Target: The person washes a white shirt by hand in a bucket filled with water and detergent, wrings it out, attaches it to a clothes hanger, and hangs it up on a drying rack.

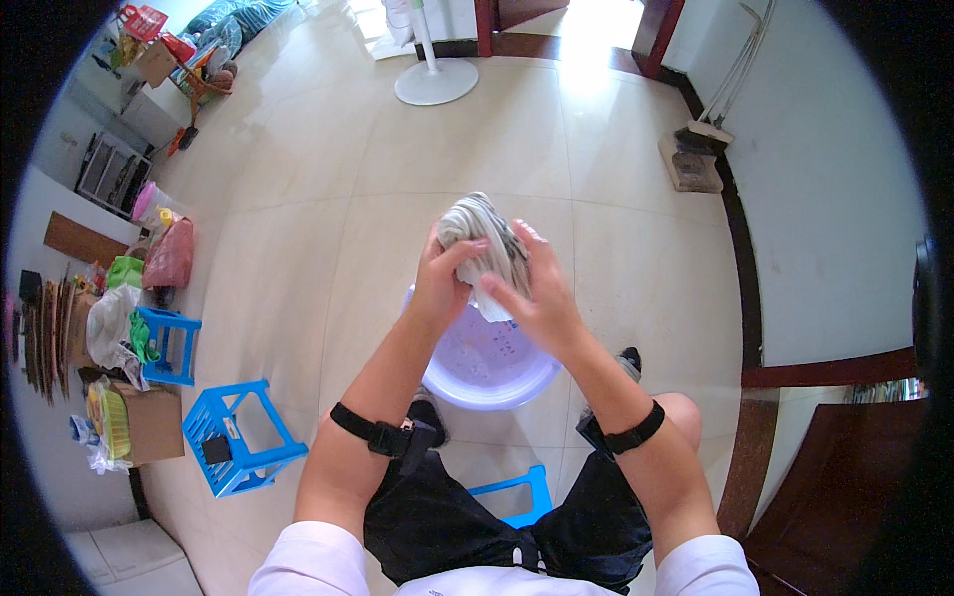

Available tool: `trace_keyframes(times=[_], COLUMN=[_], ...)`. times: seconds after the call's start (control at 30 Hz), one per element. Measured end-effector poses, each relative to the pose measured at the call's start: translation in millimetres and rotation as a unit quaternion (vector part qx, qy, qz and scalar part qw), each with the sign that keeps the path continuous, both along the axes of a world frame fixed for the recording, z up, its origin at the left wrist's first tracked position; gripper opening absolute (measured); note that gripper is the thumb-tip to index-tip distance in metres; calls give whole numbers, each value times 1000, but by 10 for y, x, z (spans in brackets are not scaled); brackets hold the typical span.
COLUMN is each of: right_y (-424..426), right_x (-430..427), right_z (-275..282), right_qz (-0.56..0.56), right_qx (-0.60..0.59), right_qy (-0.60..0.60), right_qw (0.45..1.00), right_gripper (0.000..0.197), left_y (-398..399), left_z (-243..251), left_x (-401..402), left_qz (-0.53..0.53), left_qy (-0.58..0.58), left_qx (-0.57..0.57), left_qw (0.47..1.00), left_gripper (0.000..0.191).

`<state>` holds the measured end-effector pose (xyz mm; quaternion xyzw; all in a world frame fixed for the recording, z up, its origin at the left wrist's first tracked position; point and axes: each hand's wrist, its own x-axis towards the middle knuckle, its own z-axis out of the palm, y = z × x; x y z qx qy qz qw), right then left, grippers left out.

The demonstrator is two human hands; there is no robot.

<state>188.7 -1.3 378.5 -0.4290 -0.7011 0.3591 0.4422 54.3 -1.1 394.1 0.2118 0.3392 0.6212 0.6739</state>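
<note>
A bunched, pale striped cloth [488, 249] is held up between both hands over a lilac plastic basin [484, 398] on the floor. My left hand [449, 272] grips its left side, the thumb lying across the folds. Against the cloth's right side rests my right hand [538, 287], its fingers partly spread and thumb near the lower end; whether it grips is unclear. Liquid and small printed marks show inside the basin, which stands between my feet.
A blue plastic stool [238, 439] stands at left, near another blue stool [170, 346] bearing bags. A white round stand base [437, 80] is ahead. A dustpan [693, 167] and broom lean by the right wall. Part of a blue stool [529, 499] shows beneath me.
</note>
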Motion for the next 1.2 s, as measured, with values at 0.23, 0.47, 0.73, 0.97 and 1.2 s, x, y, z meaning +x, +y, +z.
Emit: trace_keyframes(times=[0.23, 0.47, 0.73, 0.97, 1.2], right_y=[61, 213, 157, 184, 236], right_x=[182, 504, 421, 449, 467], right_z=[261, 298, 385, 371, 403], right_qz=[3, 167, 123, 243, 79], right_qx=[-117, -437, -461, -444, -352], right_qy=[29, 451, 456, 457, 509], right_qw=[993, 760, 751, 731, 782], right_gripper=[32, 31, 36, 56, 59], left_y=[12, 38, -35, -107, -106], left_z=[53, 10, -95, 10, -18], left_x=[-112, -204, -14, 113, 188], left_qz=[-109, -89, -59, -65, -56], left_qy=[82, 522, 646, 507, 317], left_qx=[32, 151, 186, 300, 121], left_qw=[990, 834, 738, 805, 939], left_gripper=[43, 35, 76, 51, 27])
